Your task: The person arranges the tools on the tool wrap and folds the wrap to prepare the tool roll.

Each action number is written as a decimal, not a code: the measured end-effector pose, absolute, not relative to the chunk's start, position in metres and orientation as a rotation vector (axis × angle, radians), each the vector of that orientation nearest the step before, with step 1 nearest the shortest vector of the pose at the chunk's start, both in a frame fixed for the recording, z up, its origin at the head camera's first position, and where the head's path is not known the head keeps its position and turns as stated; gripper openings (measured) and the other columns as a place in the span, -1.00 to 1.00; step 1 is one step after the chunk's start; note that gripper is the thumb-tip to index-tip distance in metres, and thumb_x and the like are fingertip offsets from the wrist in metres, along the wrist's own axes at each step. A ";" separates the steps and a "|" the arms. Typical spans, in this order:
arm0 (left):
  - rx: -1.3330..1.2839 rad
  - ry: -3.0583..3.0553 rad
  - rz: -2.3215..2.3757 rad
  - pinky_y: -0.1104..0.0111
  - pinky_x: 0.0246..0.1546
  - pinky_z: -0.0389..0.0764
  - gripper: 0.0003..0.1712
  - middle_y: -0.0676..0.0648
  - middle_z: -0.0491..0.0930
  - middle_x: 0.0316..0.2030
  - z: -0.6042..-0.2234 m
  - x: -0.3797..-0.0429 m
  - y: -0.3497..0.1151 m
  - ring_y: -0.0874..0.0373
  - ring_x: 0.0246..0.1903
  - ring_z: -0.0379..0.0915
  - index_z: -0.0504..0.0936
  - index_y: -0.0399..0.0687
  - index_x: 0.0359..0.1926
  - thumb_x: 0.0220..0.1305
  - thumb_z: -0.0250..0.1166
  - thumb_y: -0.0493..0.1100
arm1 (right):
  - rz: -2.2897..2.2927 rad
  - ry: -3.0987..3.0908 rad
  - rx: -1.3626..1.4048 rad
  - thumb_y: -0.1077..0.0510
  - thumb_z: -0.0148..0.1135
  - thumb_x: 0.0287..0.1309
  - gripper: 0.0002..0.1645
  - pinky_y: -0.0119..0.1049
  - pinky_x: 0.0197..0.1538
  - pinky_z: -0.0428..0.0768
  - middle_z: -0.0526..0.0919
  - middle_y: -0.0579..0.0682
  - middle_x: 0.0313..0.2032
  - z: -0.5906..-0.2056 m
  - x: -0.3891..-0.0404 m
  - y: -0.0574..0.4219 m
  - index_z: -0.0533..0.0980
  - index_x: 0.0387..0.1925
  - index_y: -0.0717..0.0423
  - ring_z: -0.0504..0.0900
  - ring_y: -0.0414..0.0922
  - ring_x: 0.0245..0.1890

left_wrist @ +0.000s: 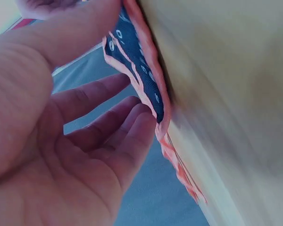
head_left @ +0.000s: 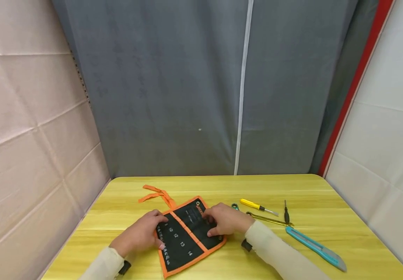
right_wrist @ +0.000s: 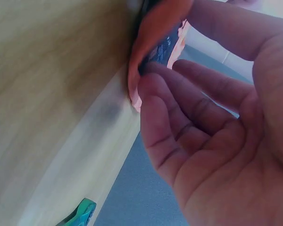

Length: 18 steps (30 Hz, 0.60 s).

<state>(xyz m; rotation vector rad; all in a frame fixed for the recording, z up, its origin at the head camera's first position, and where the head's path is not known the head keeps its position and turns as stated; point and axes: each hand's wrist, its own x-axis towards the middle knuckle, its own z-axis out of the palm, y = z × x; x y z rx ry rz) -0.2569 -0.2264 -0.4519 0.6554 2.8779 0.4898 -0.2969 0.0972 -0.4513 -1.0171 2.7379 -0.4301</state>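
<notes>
A black tool pouch (head_left: 178, 249) with orange trim lies spread on the table, slightly turned, its pockets marked with white numbers. My left hand (head_left: 141, 233) rests on its left edge, thumb and forefinger apart on the fabric. In the left wrist view, the other fingers (left_wrist: 132, 136) of that hand touch the orange border. On the right half rests my right hand (head_left: 227, 220), its bent fingers touching the cloth and the thumb apart from them. The right wrist view shows the pouch's orange trim (right_wrist: 144, 42) beside these fingers. Orange ties (head_left: 157, 193) trail from the far left edge.
Right of the pouch lie a yellow-handled screwdriver (head_left: 252, 203), a gold-coloured wrench (head_left: 271, 220), a small dark screwdriver (head_left: 286, 216) and a teal utility knife (head_left: 313, 247). A green ring-shaped end (head_left: 235, 206) shows beside my right hand. A grey curtain (head_left: 173, 116) hangs behind the table.
</notes>
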 end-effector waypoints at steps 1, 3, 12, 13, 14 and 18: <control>0.660 2.888 0.474 -0.01 0.23 0.63 -0.17 -0.05 0.55 0.12 -0.451 -0.258 -0.227 0.03 0.09 0.53 0.66 -0.16 0.25 -0.06 0.75 -0.03 | -0.435 2.733 -1.019 -0.18 0.58 0.16 -0.32 -0.27 0.03 0.65 0.71 -0.22 -0.13 -0.452 -0.298 0.097 0.62 0.28 -0.12 0.58 -0.32 -0.15; 0.667 2.890 0.461 0.00 0.22 0.63 -0.22 -0.05 0.56 0.10 -0.450 -0.258 -0.229 0.04 0.06 0.54 0.67 -0.15 0.24 -0.02 0.73 -0.07 | -0.448 2.723 -1.021 -0.17 0.58 0.17 -0.34 -0.30 -0.03 0.65 0.70 -0.24 -0.18 -0.451 -0.299 0.097 0.63 0.26 -0.12 0.57 -0.34 -0.20; 0.695 2.769 0.590 -0.17 0.30 0.54 -0.09 -0.10 0.54 0.20 -0.450 -0.251 -0.226 -0.07 0.19 0.50 0.61 -0.14 0.31 0.03 0.67 0.22 | -0.434 2.761 -1.049 -0.20 0.55 0.21 -0.35 -0.10 0.40 0.55 0.65 -0.17 0.26 -0.453 -0.299 0.090 0.61 0.28 -0.16 0.59 -0.17 0.26; 0.699 2.770 0.580 -0.15 0.29 0.55 -0.04 -0.08 0.53 0.20 -0.450 -0.251 -0.225 -0.05 0.18 0.49 0.60 -0.14 0.32 -0.01 0.68 0.25 | -0.429 2.763 -1.054 -0.19 0.55 0.20 -0.35 -0.08 0.42 0.53 0.63 -0.15 0.29 -0.454 -0.299 0.089 0.61 0.28 -0.16 0.58 -0.13 0.30; 0.696 2.770 0.570 -0.14 0.28 0.56 0.01 -0.07 0.52 0.19 -0.451 -0.250 -0.224 -0.04 0.16 0.48 0.59 -0.13 0.34 -0.05 0.69 0.28 | -0.423 2.764 -1.056 -0.19 0.56 0.19 -0.34 -0.06 0.45 0.51 0.61 -0.14 0.32 -0.453 -0.299 0.087 0.60 0.28 -0.17 0.56 -0.10 0.34; 0.672 2.768 0.521 -0.10 0.27 0.58 0.12 -0.03 0.49 0.15 -0.450 -0.248 -0.218 0.03 0.10 0.43 0.58 -0.09 0.37 -0.19 0.74 0.31 | -0.409 2.753 -1.040 -0.18 0.59 0.15 -0.29 -0.05 0.47 0.49 0.55 -0.09 0.39 -0.452 -0.298 0.084 0.59 0.30 -0.17 0.51 -0.05 0.40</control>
